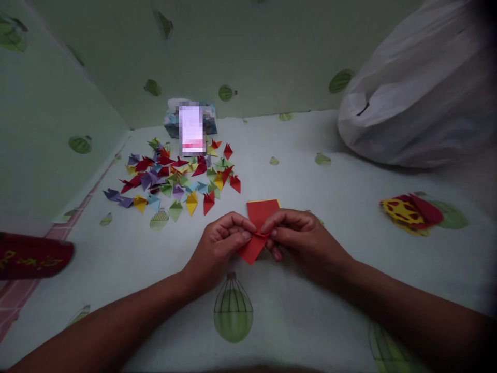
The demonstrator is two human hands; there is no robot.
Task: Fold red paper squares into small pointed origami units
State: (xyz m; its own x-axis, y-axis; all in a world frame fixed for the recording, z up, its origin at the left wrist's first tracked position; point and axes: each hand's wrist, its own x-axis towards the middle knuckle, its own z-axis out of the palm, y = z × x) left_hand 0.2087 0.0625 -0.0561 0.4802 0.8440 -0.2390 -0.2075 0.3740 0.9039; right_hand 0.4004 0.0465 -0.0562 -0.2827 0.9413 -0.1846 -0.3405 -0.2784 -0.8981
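Two bare hands meet near the centre of a pale surface printed with green hot-air balloons, working on a small piece of red folded paper point(253, 250). The left hand point(222, 239) pinches its left side between thumb and fingers; the right hand point(306, 235) pinches the right side, fingertips close to the left's. The paper's lower corner points toward the wearer. Just beyond the fingers lies a stack of square paper point(264, 208), red on top with a yellow edge showing. Farther away to the left spreads a crowd of origami cranes point(191, 203) in red, purple, yellow, green, blue and orange. Behind them, a phone point(192, 127) with a blurred, bright screen stands before a patterned tissue box point(210, 120). At right are a red-and-yellow cut-out ornament point(404, 211) and, beyond it, a large white plastic bag point(411, 103).
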